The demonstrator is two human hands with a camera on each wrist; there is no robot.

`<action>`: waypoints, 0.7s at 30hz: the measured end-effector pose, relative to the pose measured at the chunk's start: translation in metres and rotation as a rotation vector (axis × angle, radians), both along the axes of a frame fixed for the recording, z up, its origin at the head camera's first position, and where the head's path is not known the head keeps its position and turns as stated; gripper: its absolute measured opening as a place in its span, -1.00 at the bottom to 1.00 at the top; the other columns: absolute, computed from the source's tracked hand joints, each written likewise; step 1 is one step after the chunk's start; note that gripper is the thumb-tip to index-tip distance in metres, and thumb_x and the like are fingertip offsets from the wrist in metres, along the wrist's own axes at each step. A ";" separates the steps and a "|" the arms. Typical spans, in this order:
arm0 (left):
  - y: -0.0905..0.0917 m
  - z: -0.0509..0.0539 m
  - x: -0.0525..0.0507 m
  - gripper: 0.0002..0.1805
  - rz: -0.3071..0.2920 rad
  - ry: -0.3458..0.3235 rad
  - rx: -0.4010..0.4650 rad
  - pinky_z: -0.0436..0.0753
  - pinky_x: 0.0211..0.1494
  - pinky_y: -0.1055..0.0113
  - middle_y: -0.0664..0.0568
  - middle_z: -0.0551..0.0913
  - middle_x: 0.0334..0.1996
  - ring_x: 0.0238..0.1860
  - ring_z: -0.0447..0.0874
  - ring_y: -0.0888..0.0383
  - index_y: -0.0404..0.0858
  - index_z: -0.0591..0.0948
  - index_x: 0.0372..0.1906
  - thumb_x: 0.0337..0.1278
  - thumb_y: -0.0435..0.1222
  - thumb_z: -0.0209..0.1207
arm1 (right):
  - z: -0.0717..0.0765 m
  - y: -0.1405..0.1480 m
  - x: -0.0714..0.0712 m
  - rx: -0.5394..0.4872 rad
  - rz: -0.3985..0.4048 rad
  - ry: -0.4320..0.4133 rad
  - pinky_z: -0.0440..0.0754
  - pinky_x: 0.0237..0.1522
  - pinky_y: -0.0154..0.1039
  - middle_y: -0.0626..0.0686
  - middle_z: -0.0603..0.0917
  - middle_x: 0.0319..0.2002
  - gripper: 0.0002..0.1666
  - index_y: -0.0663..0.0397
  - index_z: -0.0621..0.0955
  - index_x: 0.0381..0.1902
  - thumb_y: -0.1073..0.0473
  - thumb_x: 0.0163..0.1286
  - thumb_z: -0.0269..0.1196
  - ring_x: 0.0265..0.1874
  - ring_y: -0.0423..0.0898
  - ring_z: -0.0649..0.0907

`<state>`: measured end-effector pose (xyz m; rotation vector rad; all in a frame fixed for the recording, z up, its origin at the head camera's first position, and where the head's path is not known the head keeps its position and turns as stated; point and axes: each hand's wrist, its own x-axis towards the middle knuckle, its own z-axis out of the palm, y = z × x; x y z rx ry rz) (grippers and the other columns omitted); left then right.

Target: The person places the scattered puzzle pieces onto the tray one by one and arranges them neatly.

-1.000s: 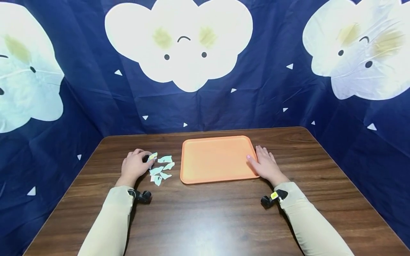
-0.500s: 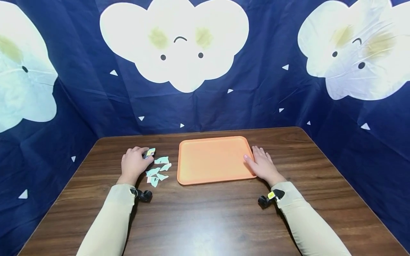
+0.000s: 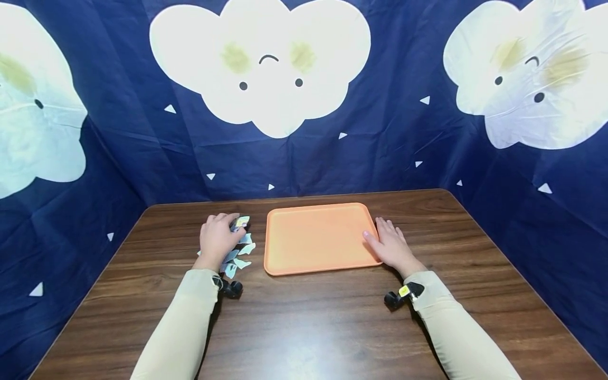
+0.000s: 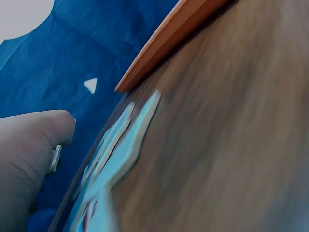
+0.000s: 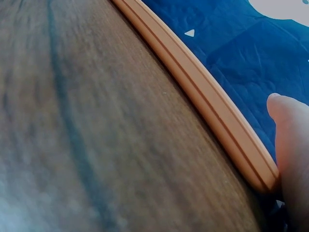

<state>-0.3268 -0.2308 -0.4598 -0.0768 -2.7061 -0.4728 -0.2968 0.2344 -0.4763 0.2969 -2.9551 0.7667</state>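
My left hand [image 3: 219, 237] pinches a small flat puzzle piece [image 3: 241, 221], light blue with yellow on it, between thumb and fingers. In the left wrist view only a sliver of that piece [image 4: 55, 158] shows past the thumb. Beneath and beside this hand lie several loose light-blue puzzle pieces [image 3: 247, 248] with wavy outlines, partly covered by it. My right hand [image 3: 393, 245] lies at the right side of the orange tray [image 3: 313, 237], its thumb over the rim and its straight fingers along the outside. Up close in the right wrist view are the tray's side [image 5: 203, 92] and the thumb.
A brown wood-grain table [image 3: 304, 316] carries everything. The loose pieces lie just left of the tray. Behind the table hangs a dark blue cloth [image 3: 294, 163] with white clouds and small triangles. A small camera [image 3: 231, 289] is strapped to the left wrist.
My left hand picked up the blue-and-yellow piece beside the others, then moved right with it over the loose pieces toward the tray. The right hand has stayed at the tray's side.
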 end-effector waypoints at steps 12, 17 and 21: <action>0.038 0.002 -0.008 -0.51 -0.069 0.052 0.052 0.43 0.11 -0.16 -0.15 0.72 0.02 0.05 0.51 -0.19 -0.18 0.70 0.10 0.03 -0.09 0.27 | 0.002 -0.002 0.001 -0.014 0.007 -0.006 -0.17 0.49 0.26 0.41 0.10 0.53 -0.02 0.45 0.06 0.54 -0.30 0.59 -0.16 0.55 0.35 -0.01; 0.051 0.003 -0.010 -0.53 -0.086 0.036 0.058 0.42 0.10 -0.13 -0.12 0.72 0.02 0.03 0.50 -0.17 -0.16 0.70 0.10 0.11 -0.04 0.29 | 0.002 -0.003 0.001 -0.010 0.010 -0.014 -0.17 0.50 0.26 0.40 0.09 0.54 -0.01 0.44 0.04 0.55 -0.32 0.59 -0.18 0.55 0.34 -0.02; 0.066 0.004 -0.014 -0.55 -0.114 0.025 0.066 0.41 0.09 -0.10 -0.07 0.72 0.01 0.01 0.49 -0.13 -0.12 0.70 0.10 0.12 -0.04 0.28 | 0.002 -0.001 0.001 -0.014 0.002 -0.002 -0.17 0.49 0.27 0.40 0.10 0.53 -0.02 0.45 0.06 0.54 -0.31 0.59 -0.17 0.55 0.35 -0.01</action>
